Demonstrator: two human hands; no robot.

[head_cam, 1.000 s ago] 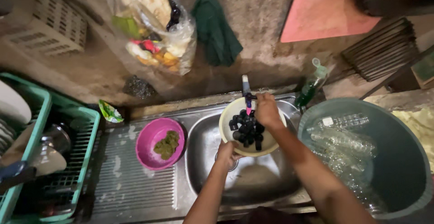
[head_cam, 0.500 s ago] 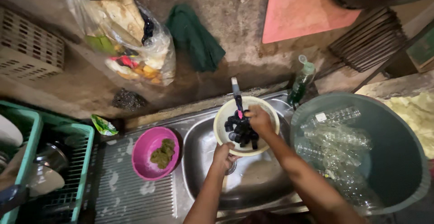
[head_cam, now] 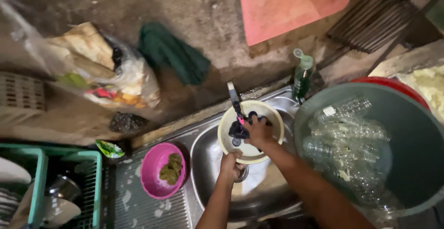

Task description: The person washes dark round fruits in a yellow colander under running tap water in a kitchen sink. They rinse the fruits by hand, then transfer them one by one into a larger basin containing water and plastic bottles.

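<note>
Bowl (head_cam: 252, 139), cream and round, sits tilted over the steel sink (head_cam: 208, 182), under the tap (head_cam: 233, 99). The left hand (head_cam: 230, 164) grips the bowl's lower rim, fingers closed on it. The right hand (head_cam: 259, 132) is inside the bowl, closed on a dark scrubber (head_cam: 239, 129) pressed to the inner wall. The 2 hands are close, on opposite sides of the bowl. A pink bowl (head_cam: 152, 176) with green scraps stands just left of the sink on the drainboard. A green soap bottle (head_cam: 303, 74) stands behind the sink. A big grey tub (head_cam: 416, 136) of clear plastic bottles is on the right, a teal dish rack (head_cam: 39, 178) at far left.
</note>
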